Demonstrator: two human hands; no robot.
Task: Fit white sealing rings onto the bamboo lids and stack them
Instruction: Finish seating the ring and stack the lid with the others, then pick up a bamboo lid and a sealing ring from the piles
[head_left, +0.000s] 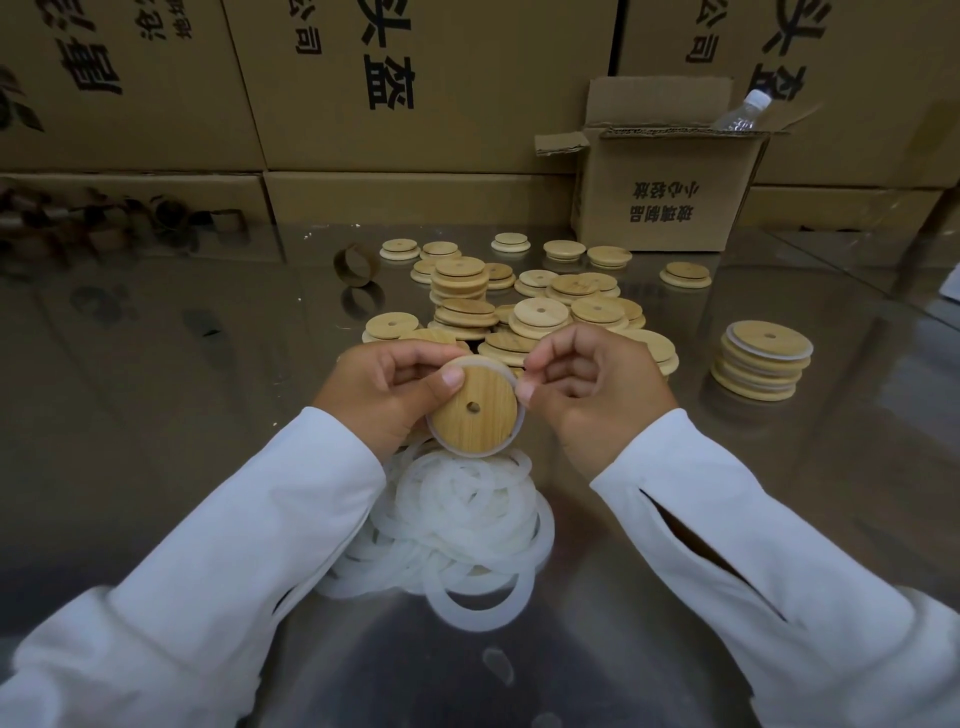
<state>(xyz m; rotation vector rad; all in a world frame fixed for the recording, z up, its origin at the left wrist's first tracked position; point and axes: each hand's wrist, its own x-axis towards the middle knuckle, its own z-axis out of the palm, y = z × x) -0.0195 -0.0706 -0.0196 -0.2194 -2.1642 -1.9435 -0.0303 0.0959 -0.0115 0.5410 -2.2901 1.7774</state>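
My left hand (387, 392) grips a round bamboo lid (475, 410) with a centre hole, thumb on its face, held above the table. A translucent white sealing ring (514, 434) runs around the lid's rim. My right hand (587, 395) pinches that ring at the lid's right edge between thumb and forefinger. A heap of loose white rings (467, 525) lies on the table just below my hands. Beyond them sits a pile of loose bamboo lids (519, 306). To the right stands a stack of lids with rings fitted (761, 364).
The table (182, 389) is shiny metal. An open cardboard box (670, 192) with a plastic bottle (740, 111) stands at the back right. Large cartons (363, 88) wall the far side. A cardboard tape core (356, 264) stands left of the lids; more cores (104, 223) lie far left.
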